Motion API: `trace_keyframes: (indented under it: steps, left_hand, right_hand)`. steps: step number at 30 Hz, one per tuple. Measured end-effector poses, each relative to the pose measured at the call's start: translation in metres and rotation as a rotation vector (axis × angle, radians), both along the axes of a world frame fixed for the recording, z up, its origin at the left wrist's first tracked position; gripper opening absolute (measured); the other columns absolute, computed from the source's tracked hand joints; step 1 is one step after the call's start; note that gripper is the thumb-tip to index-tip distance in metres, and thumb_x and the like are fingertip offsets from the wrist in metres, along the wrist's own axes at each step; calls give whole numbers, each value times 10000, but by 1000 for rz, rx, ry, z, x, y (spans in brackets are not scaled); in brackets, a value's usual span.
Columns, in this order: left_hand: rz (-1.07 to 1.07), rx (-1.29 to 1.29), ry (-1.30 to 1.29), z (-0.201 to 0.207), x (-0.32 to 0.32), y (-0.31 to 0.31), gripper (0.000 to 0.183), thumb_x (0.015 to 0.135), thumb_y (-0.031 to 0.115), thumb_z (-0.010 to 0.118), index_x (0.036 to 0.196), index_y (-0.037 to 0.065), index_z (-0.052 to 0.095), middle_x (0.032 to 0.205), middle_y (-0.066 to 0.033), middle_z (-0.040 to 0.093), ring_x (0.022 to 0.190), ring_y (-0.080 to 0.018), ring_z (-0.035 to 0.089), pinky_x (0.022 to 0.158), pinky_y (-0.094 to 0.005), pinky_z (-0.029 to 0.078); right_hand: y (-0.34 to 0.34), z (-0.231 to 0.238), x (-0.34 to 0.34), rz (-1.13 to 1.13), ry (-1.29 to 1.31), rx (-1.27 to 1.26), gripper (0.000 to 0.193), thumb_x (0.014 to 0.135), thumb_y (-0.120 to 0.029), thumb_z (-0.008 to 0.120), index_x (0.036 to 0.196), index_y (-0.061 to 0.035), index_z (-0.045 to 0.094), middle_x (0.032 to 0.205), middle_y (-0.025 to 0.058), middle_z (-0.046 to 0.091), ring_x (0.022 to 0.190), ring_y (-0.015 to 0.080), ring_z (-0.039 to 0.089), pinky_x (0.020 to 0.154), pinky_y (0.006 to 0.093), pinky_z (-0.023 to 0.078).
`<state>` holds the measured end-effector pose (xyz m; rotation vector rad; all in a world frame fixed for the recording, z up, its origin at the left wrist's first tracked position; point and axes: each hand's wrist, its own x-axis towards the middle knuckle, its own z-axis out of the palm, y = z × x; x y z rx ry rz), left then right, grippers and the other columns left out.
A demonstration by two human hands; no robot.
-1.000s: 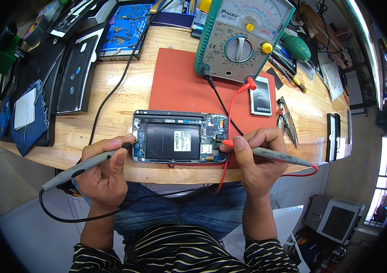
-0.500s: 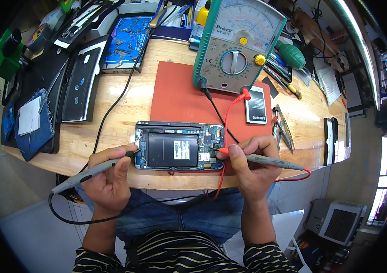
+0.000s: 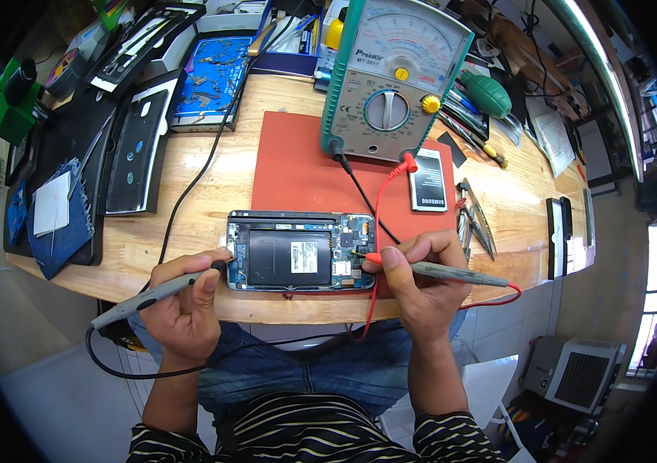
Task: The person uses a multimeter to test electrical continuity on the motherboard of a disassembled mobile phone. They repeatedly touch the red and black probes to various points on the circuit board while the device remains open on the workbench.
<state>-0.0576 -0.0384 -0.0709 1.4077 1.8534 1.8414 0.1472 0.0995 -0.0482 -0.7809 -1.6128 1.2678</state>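
An opened phone (image 3: 282, 255) lies face down near the table's front edge, partly on an orange-red mat (image 3: 290, 154), its circuit boards and dark battery bay exposed. My left hand (image 3: 183, 305) pinches the black test probe (image 3: 147, 297), whose tip meets the phone's left end. In my right hand (image 3: 425, 285) is the red test probe (image 3: 460, 273), its tip on or just above the board right of the battery bay. Both probes' leads run to a green-edged analog multimeter (image 3: 390, 85) standing at the back of the mat. A removed phone battery (image 3: 428, 181) lies right of the meter.
Tweezers (image 3: 483, 228) and small tools lie to the right of the mat. Further back are a green blower bulb (image 3: 487, 94) and a brush (image 3: 491, 154). On the left stand a black tray (image 3: 139, 147), a blue parts board (image 3: 213, 73) and a blue cloth (image 3: 62, 224).
The view has shifted slightly, so the meter and mat sit a little lower and further left. Both hands keep their probes at about the same spots on the phone.
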Motion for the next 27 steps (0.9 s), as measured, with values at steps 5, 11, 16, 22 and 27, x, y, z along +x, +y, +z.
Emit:
trace_keyframes:
  steps: [5, 11, 16, 22, 27]
  left_hand:
    - [-2, -9, -6, 1, 0, -1, 154, 920, 49, 580, 1020, -50, 519, 919, -207, 671, 887, -227, 668, 811, -283, 520]
    - [-10, 14, -38, 1, 1, 1, 155, 918, 44, 582, 1023, -52, 519, 920, -208, 671, 889, -226, 666, 817, -285, 519]
    - [-25, -50, -17, 3, 0, -2, 154, 943, 75, 547, 1036, -38, 500, 949, -230, 659, 901, -244, 650, 856, -325, 501]
    - [17, -8, -5, 1, 0, -1, 166, 919, 75, 595, 1012, -44, 528, 906, -202, 681, 857, -212, 667, 781, -266, 515]
    - [0, -6, -4, 0, 0, -1, 165, 922, 63, 584, 1025, -46, 517, 925, -213, 674, 875, -222, 668, 796, -276, 515]
  right_hand:
    - [-1, 1, -1, -2, -4, -16, 205, 845, 28, 661, 841, -3, 458, 746, 68, 606, 720, 129, 673, 589, 199, 538]
    - [-1, 3, -2, -30, -48, -15, 210, 859, 23, 637, 833, -18, 433, 698, 104, 611, 658, 181, 671, 608, 274, 557]
    - [-2, 5, -2, -33, -36, -51, 213, 860, 26, 631, 835, -18, 424, 690, 109, 607, 652, 189, 670, 603, 280, 561]
    - [0, 6, -3, -62, 92, 21, 208, 877, -25, 625, 890, -24, 418, 715, 108, 587, 615, 205, 661, 571, 284, 557]
    - [18, 20, 4, 4, 54, -97, 226, 902, -97, 629, 1030, 31, 493, 858, 117, 627, 787, 168, 668, 682, 263, 576]
